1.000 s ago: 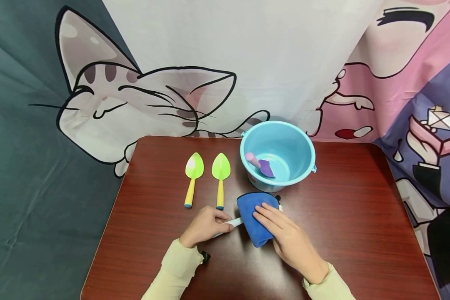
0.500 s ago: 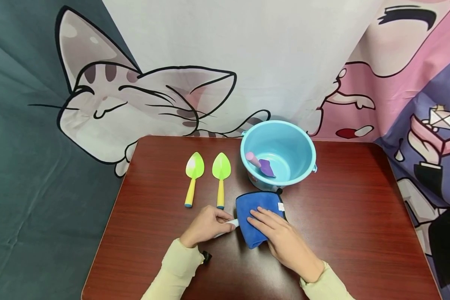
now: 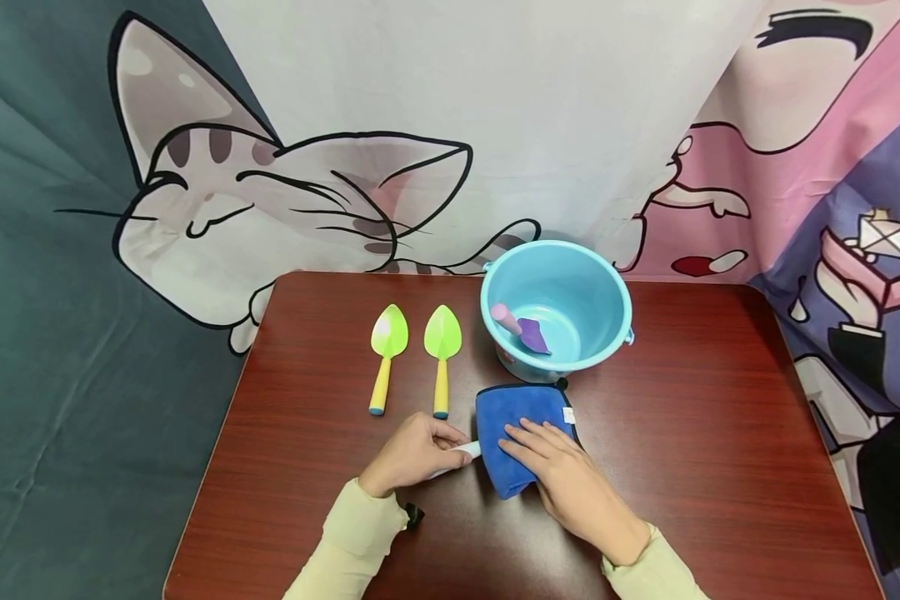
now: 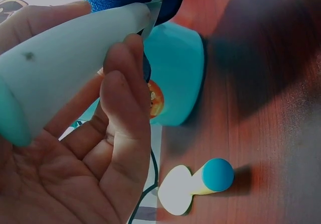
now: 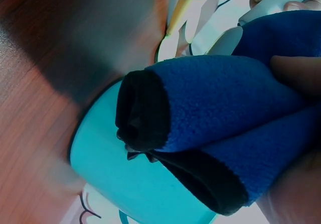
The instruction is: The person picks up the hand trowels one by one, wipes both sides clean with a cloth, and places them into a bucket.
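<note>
My left hand (image 3: 417, 450) grips the pale handle (image 4: 70, 58) of a toy trowel between thumb and fingers; its butt end is teal. A blue cloth (image 3: 521, 408) with black edging is folded over the trowel's head, hiding most of it. In the right wrist view a pale bit of the trowel's blade (image 5: 226, 41) peeks out beside the cloth. My right hand (image 3: 570, 483) holds the cloth around the blade, fingers laid across the top and thumb on the other side. Both hands are just in front of the bucket.
A light blue bucket (image 3: 618, 337) stands at the table's (image 3: 300, 500) back edge, with a purple trowel (image 3: 532, 336) inside. Left of it lie two trowels with green blades and yellow handles, one (image 3: 442, 337) nearer the bucket, the other (image 3: 388, 337) farther left.
The right hand and cloth have shifted slightly over the trowel's head, and the cloth's white tag now shows more fully. The left hand has stayed almost in place.
</note>
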Demonstrator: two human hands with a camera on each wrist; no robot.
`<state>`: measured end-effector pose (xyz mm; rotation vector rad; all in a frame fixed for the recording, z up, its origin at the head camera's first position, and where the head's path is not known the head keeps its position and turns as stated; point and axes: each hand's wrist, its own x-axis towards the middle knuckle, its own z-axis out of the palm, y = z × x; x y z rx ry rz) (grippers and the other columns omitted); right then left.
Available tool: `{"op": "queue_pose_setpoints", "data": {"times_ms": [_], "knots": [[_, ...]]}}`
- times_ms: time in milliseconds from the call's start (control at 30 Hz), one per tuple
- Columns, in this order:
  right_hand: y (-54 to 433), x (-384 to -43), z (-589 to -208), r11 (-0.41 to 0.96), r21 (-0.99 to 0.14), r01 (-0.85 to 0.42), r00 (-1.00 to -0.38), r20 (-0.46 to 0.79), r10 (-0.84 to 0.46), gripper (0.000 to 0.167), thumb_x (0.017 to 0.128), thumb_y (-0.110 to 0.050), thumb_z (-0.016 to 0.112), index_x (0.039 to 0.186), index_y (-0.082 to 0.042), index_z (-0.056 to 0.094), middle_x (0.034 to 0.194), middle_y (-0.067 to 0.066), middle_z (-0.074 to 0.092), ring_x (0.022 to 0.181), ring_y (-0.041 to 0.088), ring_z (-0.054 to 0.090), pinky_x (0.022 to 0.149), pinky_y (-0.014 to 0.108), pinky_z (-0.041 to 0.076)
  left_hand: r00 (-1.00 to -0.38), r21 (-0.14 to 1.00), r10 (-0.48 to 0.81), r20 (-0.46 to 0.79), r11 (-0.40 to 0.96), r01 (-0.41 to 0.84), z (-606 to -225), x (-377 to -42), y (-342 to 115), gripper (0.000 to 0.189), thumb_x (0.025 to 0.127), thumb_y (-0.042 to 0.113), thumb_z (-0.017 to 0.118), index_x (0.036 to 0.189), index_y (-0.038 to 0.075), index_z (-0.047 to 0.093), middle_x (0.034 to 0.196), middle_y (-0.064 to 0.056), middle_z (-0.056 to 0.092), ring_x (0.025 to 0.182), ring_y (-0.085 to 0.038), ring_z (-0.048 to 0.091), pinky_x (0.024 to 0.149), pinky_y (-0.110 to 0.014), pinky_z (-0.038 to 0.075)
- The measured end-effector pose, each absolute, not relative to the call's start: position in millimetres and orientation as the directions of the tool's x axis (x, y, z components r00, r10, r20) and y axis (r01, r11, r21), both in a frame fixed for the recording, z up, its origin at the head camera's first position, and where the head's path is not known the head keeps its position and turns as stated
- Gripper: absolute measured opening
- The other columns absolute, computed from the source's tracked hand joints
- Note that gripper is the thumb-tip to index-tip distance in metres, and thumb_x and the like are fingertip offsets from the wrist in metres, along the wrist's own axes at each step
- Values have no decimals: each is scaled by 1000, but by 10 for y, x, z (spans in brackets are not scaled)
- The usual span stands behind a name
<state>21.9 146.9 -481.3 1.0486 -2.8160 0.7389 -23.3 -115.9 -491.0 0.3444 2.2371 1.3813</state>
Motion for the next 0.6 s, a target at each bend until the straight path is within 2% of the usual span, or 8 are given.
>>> {"op": "queue_pose_setpoints", "data": {"times_ms": [600], "knots": [[1504, 199, -4850, 699, -402, -592, -801, 197, -565, 51, 85, 12, 63, 130, -10, 68, 137, 9, 62, 131, 32, 54, 108, 53, 39, -840, 888, 456, -293, 455, -63, -4878, -235, -1175, 13, 82, 16, 80, 95, 12, 81, 80, 4, 73, 62, -12, 63, 54, -27, 49]]}}
